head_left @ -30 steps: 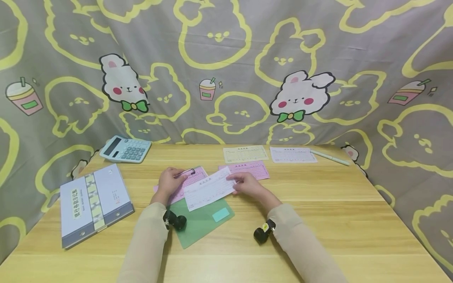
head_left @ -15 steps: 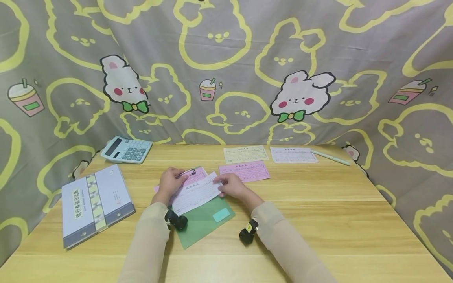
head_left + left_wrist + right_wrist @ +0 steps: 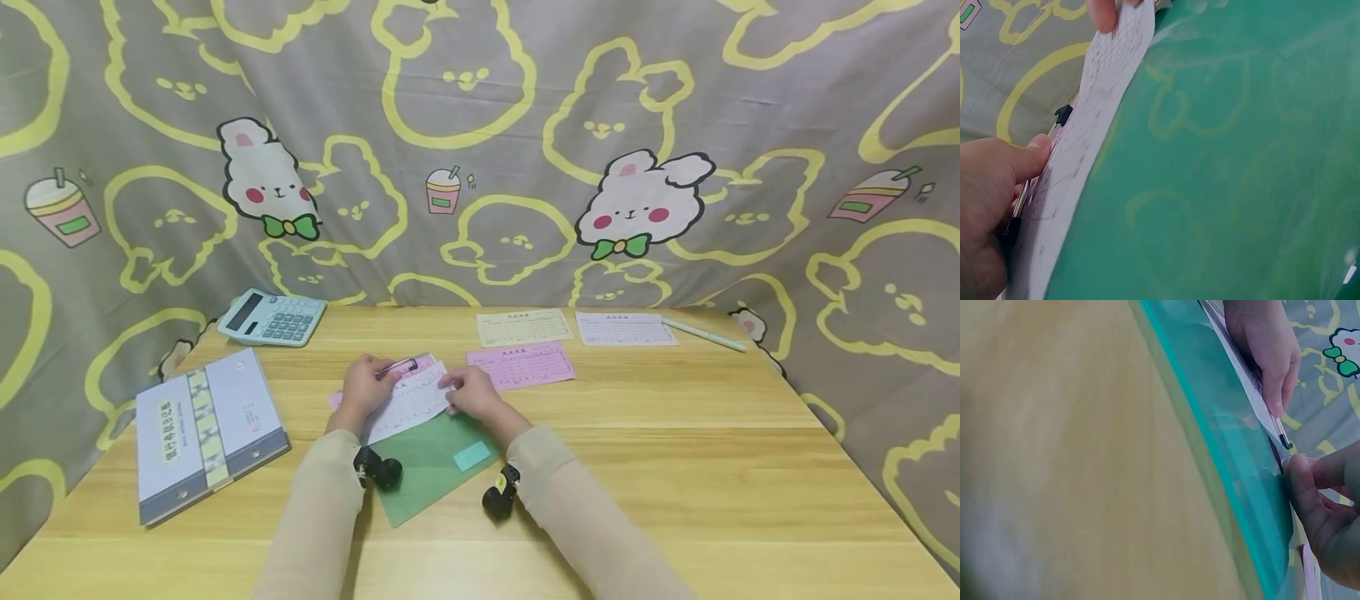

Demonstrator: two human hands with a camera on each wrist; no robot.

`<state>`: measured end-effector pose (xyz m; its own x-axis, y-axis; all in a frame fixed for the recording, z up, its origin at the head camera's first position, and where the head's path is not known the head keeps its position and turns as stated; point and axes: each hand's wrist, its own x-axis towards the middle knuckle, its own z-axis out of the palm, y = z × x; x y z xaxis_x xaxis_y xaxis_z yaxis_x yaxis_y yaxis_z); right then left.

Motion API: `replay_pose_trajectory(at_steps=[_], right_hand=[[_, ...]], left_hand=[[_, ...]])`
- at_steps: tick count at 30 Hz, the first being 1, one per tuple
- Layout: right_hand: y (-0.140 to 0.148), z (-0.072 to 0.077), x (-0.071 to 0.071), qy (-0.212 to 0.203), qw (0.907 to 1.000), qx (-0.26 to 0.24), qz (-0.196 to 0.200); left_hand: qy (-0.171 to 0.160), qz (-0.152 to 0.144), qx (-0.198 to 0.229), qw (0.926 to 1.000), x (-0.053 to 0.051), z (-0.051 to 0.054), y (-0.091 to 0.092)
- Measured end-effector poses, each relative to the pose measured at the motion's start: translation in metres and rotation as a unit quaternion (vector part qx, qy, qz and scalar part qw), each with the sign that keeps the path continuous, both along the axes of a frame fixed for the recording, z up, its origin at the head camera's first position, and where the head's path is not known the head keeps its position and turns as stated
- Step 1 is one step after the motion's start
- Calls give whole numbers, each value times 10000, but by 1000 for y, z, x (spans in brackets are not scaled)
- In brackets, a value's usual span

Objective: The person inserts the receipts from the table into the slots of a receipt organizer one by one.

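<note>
A green translucent clipboard [image 3: 423, 479] lies on the table in the head view, its metal clip [image 3: 1060, 116] with black ends along the far edge. My left hand [image 3: 360, 392] grips that clip, thumb on top in the left wrist view. My right hand [image 3: 480, 398] pinches the far right corner of a white printed slip [image 3: 411, 407] between thumb and fingers. The slip lies over a pink slip [image 3: 425, 361] at the clip; its left end is partly hidden by my left hand. Whether the clip bites on the white slip I cannot tell.
A pink slip [image 3: 521, 367], a yellow slip [image 3: 525, 327] and a white slip [image 3: 626, 329] lie beyond, with a pale pen [image 3: 705, 335] beside them. On the left are a calculator [image 3: 273, 318] and a thick account book [image 3: 213, 437]. A patterned curtain [image 3: 510, 125] borders the table.
My right hand has moved left with the white slip, which now covers more of the pink slip at the clip. My left hand stays on the clip.
</note>
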<state>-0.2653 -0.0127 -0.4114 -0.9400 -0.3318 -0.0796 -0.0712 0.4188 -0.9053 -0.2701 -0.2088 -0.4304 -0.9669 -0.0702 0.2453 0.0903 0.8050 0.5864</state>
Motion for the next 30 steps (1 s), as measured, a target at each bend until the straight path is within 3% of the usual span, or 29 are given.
replay_pose_trajectory(at_steps=[4, 11, 19, 24, 30], right_hand=[[-2, -3, 0, 32, 9998, -87, -178], [0, -11, 5, -27, 9946, -956, -398], [-2, -2, 23, 146, 9854, -1696, 3], [-2, 2, 31, 105, 9794, -2016, 23], [-2, -18, 21, 125, 9755, -2192, -160]], left_hand=[[45, -31, 97, 9999, 1, -4, 2], [-81, 12, 223, 9997, 3, -5, 4], [-51, -48, -31, 10000, 2, -3, 2], [-1, -100, -240, 9997, 2, -4, 1], [81, -102, -421, 9990, 1, -4, 0]])
